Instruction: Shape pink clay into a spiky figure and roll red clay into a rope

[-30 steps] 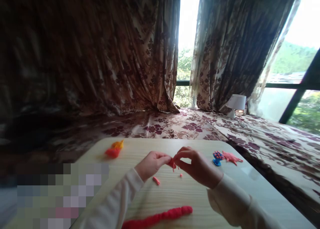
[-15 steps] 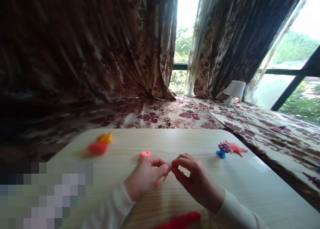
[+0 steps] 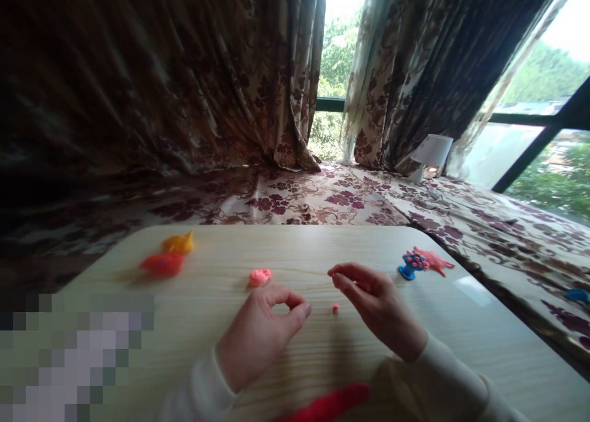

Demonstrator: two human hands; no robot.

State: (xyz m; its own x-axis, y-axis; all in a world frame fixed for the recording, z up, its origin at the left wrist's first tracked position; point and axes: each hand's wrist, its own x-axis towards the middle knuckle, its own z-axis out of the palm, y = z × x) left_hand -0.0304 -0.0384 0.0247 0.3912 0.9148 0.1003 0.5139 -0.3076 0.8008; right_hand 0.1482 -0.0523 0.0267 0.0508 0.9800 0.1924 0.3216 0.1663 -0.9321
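Observation:
My left hand (image 3: 262, 333) is curled over the table, thumb and index fingertips pressed together. Whatever may be in that pinch is hidden. To its right, my right hand (image 3: 375, 305) also has thumb and fingers closed at the tips; I cannot make out anything between them. A tiny pink ball of modelling clay (image 3: 335, 308) lies on the table between the hands. Just beyond my left hand sits a larger pink clay lump (image 3: 260, 277). The two hands are apart.
Red clay (image 3: 162, 263) and yellow clay (image 3: 179, 243) lie at the table's far left. A blue clay piece with pink dots (image 3: 412, 264) stands far right beside flattened pink clay (image 3: 434, 260). A red strip (image 3: 329, 403) lies at the near edge of the pale table (image 3: 221, 244).
My hands, together at the fingertips before, have separated; the right one moved up and away. The pink strand below the left fingers no longer shows. The view has tilted slightly.

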